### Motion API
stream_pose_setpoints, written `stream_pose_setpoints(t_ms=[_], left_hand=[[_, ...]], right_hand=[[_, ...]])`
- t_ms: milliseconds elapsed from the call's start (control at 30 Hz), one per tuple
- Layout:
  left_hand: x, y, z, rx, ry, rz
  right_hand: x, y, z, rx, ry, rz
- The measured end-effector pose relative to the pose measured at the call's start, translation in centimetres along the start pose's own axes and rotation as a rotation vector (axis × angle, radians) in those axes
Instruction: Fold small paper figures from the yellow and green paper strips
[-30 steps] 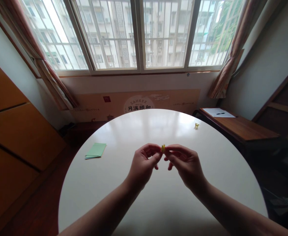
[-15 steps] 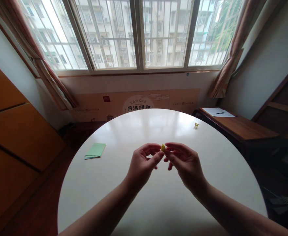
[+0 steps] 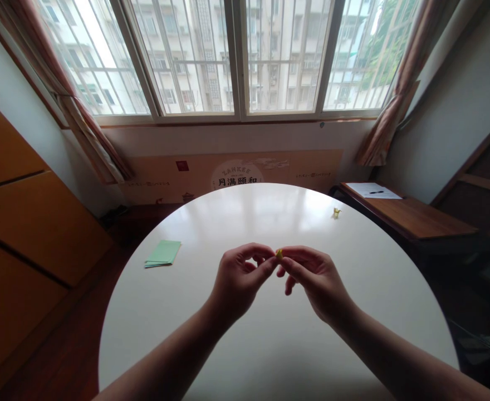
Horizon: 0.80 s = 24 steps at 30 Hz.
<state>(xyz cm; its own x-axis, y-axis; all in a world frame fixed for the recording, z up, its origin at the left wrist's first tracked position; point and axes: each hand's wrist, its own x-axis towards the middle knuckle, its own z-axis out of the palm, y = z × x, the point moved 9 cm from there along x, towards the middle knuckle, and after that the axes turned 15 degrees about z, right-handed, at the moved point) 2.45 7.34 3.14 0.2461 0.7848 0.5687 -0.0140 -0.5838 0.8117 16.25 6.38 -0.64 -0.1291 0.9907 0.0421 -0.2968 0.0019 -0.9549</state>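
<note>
Over the middle of the white round table, both hands meet at a tiny yellow folded piece, which looks like paper. My left hand pinches its left side between thumb and forefinger. From the other side, my right hand holds it the same way, its lower fingers curled loosely beneath. Fingertips cover most of the piece, so its exact shape is hidden. Another small yellow folded piece with pointed ends lies near the table's far right edge.
A small stack of green paper sheets rests on the table's left side. Beyond the right edge stands a wooden chair or bench bearing white paper and a pen. A barred window spans the back wall.
The fingertips have closed in around the yellow piece, so less of it shows. My left hand has shifted slightly left, and the camera view has moved a little.
</note>
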Motion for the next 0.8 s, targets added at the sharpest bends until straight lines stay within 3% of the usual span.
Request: stream_pose_setpoints(t_ms=[300,800], left_hand=[[0.4,-1.2,0.5,-0.106,-0.063,-0.069],[0.3,-0.7,0.7,-0.169,-0.036,-0.072]], right_hand=[[-0.5,-1.2,-0.3,-0.087,0.081,-0.087],[-1.6,-2.9,0.2,-0.236,0.115,-0.223]])
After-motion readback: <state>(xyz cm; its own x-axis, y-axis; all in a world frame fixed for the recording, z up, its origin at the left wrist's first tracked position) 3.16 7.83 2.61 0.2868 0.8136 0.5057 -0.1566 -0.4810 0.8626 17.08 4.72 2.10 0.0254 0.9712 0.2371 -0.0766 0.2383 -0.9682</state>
